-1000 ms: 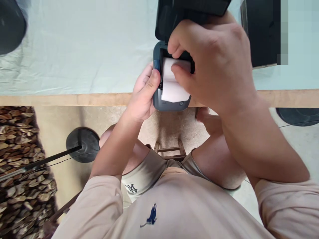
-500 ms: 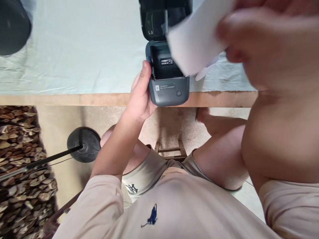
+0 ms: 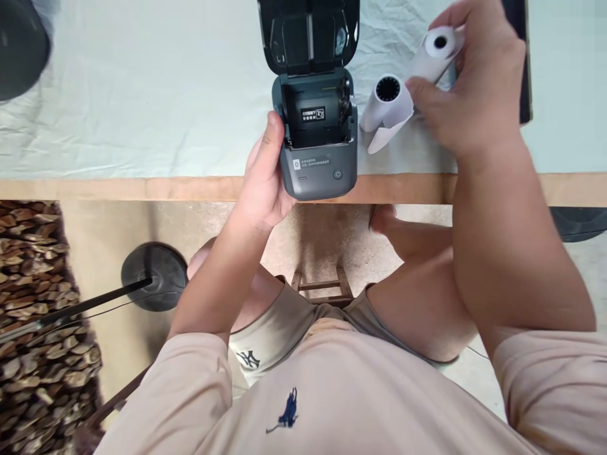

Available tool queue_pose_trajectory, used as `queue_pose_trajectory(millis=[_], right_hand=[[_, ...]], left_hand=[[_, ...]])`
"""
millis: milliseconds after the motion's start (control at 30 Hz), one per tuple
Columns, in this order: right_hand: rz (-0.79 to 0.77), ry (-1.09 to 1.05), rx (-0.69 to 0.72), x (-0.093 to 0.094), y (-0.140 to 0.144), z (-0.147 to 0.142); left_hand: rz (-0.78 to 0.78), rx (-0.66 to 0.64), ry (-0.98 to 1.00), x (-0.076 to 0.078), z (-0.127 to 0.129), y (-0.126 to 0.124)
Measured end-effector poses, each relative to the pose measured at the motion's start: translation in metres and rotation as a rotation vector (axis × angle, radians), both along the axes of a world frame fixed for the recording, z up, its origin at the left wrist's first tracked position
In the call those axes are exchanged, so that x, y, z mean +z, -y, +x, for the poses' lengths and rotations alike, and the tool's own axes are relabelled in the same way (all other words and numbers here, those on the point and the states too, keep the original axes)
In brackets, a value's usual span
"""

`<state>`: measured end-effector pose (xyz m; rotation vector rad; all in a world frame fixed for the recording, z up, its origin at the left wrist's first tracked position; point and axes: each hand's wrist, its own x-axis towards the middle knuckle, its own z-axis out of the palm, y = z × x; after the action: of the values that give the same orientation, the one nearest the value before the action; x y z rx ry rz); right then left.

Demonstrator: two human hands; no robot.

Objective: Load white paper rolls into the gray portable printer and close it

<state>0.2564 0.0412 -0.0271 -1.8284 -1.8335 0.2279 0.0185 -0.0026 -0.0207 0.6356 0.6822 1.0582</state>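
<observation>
A small dark grey label printer (image 3: 318, 165) is tilted up near the table's front edge, its black lid (image 3: 310, 38) swung open and its paper bay bare. My left hand (image 3: 265, 164) grips it from the left, thumb along the side. Two white paper rolls stand to its right. The nearer paper roll (image 3: 374, 112) has a wide dark core and a loose end hanging out. My right hand (image 3: 484, 88) is closed around the farther paper roll (image 3: 429, 60), which has a narrow core; some of its fingers are hidden behind the roll and the hand.
A pale green cloth (image 3: 165, 95) covers the wooden-edged table (image 3: 190, 188). A dark flat object (image 3: 524, 63) lies beyond my right hand, and a black rounded object (image 3: 21, 50) sits at the far left. Below are a stand's round base (image 3: 154, 276) and stacked firewood (image 3: 35, 272).
My right hand has come down from close to the camera, bringing the white roll to the table beside the other roll. My left hand still holds the printer in nearly the same place.
</observation>
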Motion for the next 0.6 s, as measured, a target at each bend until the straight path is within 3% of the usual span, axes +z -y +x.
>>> queue_pose_trajectory(millis=[67, 167, 233, 400, 600], right_hand=[[-0.006, 0.0, -0.047, 0.004, 0.004, -0.002], [0.201, -0.086, 0.092, 0.018, 0.017, -0.012], [0.288, 0.003, 0.086, 0.026, 0.027, -0.025], [-0.022, 0.291, -0.043, 0.022, 0.037, -0.061], [-0.064, 0.195, -0.096, 0.011, 0.027, -0.071]], left_hand=[[-0.001, 0.014, -0.013, 0.0, 0.0, -0.001], [-0.008, -0.004, -0.009, 0.0, -0.001, -0.001], [0.008, -0.029, -0.008, 0.0, -0.001, -0.001], [0.018, -0.035, -0.027, 0.001, 0.0, 0.0], [-0.029, 0.049, -0.047, 0.002, 0.005, 0.0]])
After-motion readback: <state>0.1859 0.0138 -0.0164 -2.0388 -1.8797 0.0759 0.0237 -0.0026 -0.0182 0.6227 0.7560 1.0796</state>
